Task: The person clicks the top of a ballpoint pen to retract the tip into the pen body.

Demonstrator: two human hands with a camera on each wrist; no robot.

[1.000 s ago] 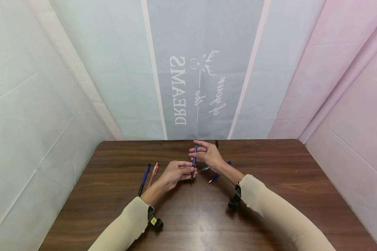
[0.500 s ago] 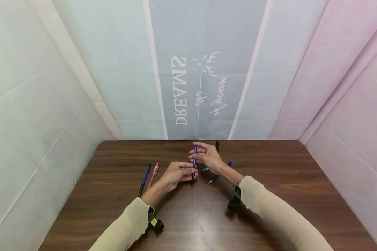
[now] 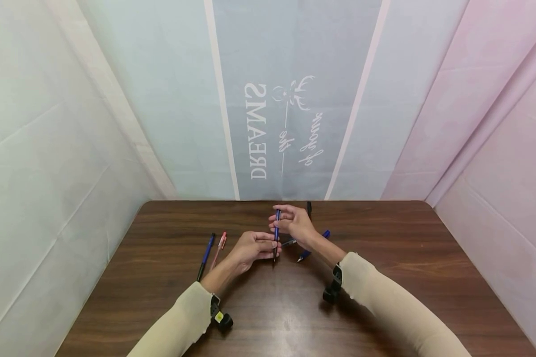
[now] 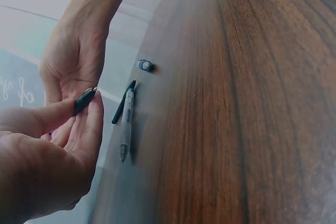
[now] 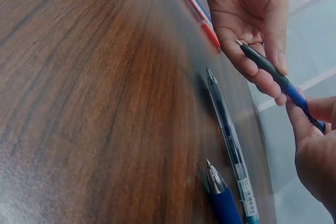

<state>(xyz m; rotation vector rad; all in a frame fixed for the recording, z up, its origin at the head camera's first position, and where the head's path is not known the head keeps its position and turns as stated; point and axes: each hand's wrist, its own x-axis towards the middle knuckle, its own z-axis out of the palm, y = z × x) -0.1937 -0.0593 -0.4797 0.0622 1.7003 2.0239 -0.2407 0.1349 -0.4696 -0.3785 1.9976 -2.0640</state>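
Note:
Both hands hold one blue pen with a black grip (image 3: 277, 229) above the table, its writing point toward the near side. My left hand (image 3: 248, 249) pinches the black grip between thumb and fingers. Higher up, the thumb and fingers of my right hand (image 3: 297, 226) hold the blue barrel near its far end. In the right wrist view, the metal tip shows at the end of the black grip (image 5: 262, 61). Beneath the right hand and forearm lie a clear pen (image 5: 228, 135) and a blue pen (image 5: 224, 205), both partly hidden in the head view.
Left of the left hand lie a blue-and-black pen (image 3: 206, 257) and a clear pen with red parts (image 3: 219, 248). A black pen (image 3: 309, 208) lies behind the right hand. The brown wooden table (image 3: 384, 277) meets hanging cloth (image 3: 192, 124) at its back and sides.
The held pen now stands slightly straighter in the head view. Both hands keep the same hold and barely move; the loose pens stay where they were.

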